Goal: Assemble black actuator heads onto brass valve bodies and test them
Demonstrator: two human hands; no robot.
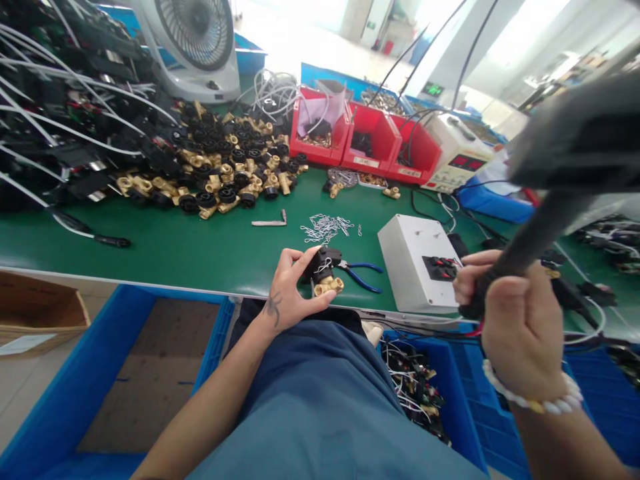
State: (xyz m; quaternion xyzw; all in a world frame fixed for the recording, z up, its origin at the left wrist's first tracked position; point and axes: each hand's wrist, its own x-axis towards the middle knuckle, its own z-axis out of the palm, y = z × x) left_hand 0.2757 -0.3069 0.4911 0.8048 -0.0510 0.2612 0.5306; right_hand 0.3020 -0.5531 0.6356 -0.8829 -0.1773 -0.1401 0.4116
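At the front edge of the green table, my left hand [294, 290] is closed around a brass valve [327, 287] with a black plastic body. A bent wire clip [323, 265] sits on that black part. My right hand [520, 313] grips the black handle of a raised mallet [575, 133], whose dark head is blurred by closeness to the camera. Just right of the valve lie blue-handled pliers [364, 275]. Beyond my left hand is a small heap of wire clips [325, 228], with a metal hex key [270, 220] to its left.
Many brass-and-black valves [235, 167] are piled at the back left, near a fan [193, 47] and cabled assemblies [75, 100]. Red bins [370, 143] and a power supply [457, 157] stand behind. A grey switch box [417, 260] is between my hands. Blue crates [115, 320] are below.
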